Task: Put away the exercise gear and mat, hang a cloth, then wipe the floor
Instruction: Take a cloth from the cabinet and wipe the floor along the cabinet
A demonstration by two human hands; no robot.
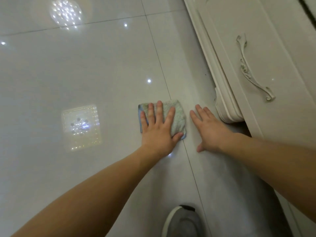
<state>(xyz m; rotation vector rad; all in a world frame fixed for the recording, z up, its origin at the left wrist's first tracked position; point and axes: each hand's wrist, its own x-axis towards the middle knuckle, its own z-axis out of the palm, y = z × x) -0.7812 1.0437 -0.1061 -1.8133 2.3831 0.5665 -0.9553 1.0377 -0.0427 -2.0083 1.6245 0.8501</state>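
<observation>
The folded, pale fluffy cloth (178,115) with a blue edge is pressed onto the glossy white tiled floor (85,74) beneath the left hand (158,125), whose fingers are spread and straight. The right hand (210,129) is laid open on bare tile just beside the cloth. Two hazards are judged likely: the unpadded right palm may slip on the polished surface, and knuckles may be struck against the carved foot of the cream cabinet (227,110) just beyond the right hand.

Cloth (174,115) on floor (85,74), left of cabinet (266,53).
</observation>
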